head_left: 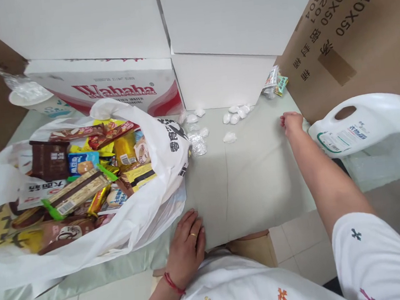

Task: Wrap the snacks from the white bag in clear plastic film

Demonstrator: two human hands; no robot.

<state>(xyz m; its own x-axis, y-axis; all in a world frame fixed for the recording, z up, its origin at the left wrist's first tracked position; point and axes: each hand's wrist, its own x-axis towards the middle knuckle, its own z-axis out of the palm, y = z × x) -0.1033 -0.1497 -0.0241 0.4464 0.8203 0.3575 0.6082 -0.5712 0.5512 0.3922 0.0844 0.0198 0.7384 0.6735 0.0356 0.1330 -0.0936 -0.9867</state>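
Note:
My left hand [187, 243] lies flat on the front edge of the covered table [259, 182], fingers stretched out, holding nothing. Beside it stands a white plastic bag [152, 206] full of wrapped snacks, with a wafer-like bar [80, 192] in a green-ended wrapper on top. My right hand [292, 123] is at the table's right side by the brown cardboard, its fingers curled in; whatever they hold, if anything, is hidden. Just right of that forearm, a white jug with a handle [356, 125] lies on its side. Small white packets [235, 113] and crumpled clear wrap [198, 144] lie mid-table.
A Wahaha carton [119, 84] and white boxes [225, 79] form a wall at the back. Brown cardboard [345, 37] stands along the right. Small snack packets [275, 83] sit in the back right corner, and a white tub [49, 105] at the back left.

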